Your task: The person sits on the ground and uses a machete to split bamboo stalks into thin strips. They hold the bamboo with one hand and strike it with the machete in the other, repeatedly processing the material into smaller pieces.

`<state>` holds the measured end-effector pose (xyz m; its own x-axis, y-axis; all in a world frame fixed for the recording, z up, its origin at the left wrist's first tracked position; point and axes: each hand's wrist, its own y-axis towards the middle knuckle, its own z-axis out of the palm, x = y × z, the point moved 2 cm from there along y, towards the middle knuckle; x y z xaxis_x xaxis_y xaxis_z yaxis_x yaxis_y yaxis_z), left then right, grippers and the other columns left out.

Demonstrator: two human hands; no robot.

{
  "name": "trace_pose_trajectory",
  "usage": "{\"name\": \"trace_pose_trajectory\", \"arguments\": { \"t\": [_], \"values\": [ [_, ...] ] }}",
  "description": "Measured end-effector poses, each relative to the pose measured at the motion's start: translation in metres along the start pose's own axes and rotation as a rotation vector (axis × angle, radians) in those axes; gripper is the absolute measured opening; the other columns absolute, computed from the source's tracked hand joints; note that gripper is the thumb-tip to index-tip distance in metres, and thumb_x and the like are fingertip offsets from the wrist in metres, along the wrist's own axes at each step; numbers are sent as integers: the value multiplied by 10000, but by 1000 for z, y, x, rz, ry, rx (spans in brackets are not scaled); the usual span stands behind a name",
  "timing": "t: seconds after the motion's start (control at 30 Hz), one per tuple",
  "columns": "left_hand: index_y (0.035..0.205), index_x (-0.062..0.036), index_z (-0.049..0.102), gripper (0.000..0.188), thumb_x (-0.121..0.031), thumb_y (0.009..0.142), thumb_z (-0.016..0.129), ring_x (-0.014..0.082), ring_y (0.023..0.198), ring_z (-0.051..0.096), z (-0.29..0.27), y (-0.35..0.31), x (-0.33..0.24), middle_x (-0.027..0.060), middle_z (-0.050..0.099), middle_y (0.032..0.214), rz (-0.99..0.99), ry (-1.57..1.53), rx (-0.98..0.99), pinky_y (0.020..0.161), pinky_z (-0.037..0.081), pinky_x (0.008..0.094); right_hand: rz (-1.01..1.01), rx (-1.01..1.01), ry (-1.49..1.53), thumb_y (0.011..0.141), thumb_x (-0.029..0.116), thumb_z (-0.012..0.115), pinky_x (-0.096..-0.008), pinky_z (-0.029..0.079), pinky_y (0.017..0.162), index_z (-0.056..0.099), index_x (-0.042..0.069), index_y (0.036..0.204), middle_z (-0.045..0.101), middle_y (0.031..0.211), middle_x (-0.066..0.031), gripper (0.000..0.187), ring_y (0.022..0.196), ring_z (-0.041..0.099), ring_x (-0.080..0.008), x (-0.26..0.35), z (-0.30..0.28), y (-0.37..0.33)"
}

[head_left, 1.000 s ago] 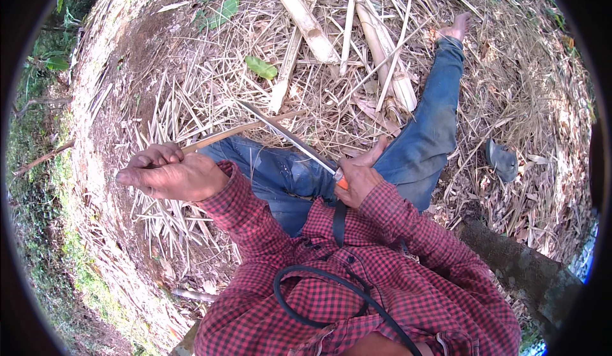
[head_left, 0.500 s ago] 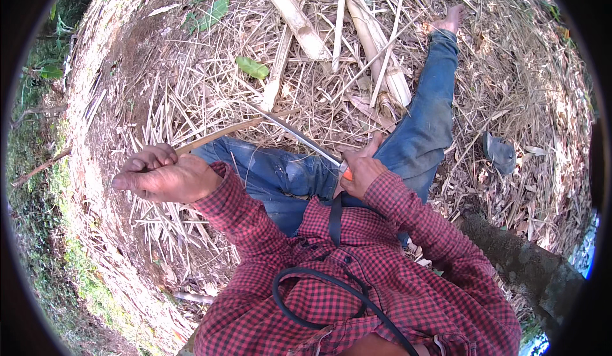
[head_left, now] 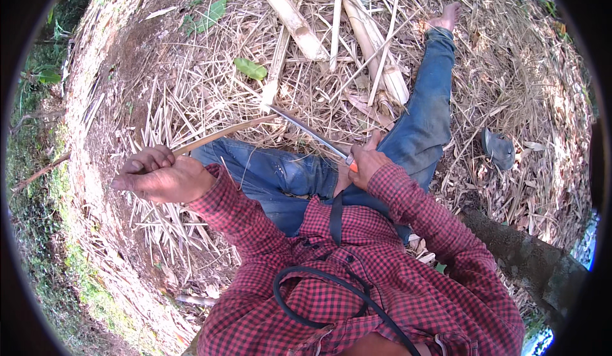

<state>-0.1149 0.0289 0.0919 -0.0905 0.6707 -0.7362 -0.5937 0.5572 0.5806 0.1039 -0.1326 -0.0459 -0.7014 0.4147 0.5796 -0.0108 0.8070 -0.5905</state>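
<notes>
Litter-strewn ground (head_left: 523, 88) all round our blue jeans (head_left: 287, 171). Left hand (head_left: 156, 174) grips a thin strip (head_left: 223, 131); right hand (head_left: 368, 166) is wrapped round the orange handle of a long knife (head_left: 312, 134). Strip runs out from our left fist, its far end near the blade tip; contact there, can't tell. To do this well, we'd keep the strip steady, blade angle shallow, edge clear of legs and fingers. No containers we can make out; loose slivers (head_left: 167, 231) lie near our left hand.
</notes>
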Motion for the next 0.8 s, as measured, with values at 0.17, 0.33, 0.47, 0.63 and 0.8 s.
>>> {"name": "trace_pose_trajectory", "arguments": {
  "t": [0.17,0.33,0.47,0.63,0.8],
  "values": [
    [667,-118,384,508,-577,886,382,46,390,214,-9,2,6,-44,255,502,13,-38,0,329,199,184,-13,27,-40,763,188,599,-440,476,801,460,-51,1059,610,927,-249,404,893,607,-369,16,-9,-7],
    [675,-118,384,500,-565,898,363,45,387,206,-2,5,10,-43,252,506,36,-70,-1,320,194,185,67,53,-68,788,177,572,-444,460,833,455,-58,1070,609,941,-245,385,924,594,-381,12,-10,0],
    [663,-118,379,498,-547,914,340,44,379,201,-6,0,8,-44,247,494,18,-24,-9,309,195,178,46,27,-32,784,181,569,-450,465,821,462,-45,1066,608,931,-245,377,906,599,-383,10,-6,-2],
    [653,-118,370,509,-561,904,354,45,380,202,-9,3,9,-49,240,495,25,3,-7,312,193,180,-47,-55,-46,760,203,572,-446,485,769,481,-23,1054,617,862,-237,381,836,608,-395,5,-3,-3],
    [652,-119,367,521,-578,898,344,45,383,209,-2,4,9,-46,239,491,46,-14,23,322,204,179,111,-2,-110,751,202,581,-447,487,769,488,-25,1073,612,888,-258,404,840,611,-389,-23,14,11]
  ]
}}
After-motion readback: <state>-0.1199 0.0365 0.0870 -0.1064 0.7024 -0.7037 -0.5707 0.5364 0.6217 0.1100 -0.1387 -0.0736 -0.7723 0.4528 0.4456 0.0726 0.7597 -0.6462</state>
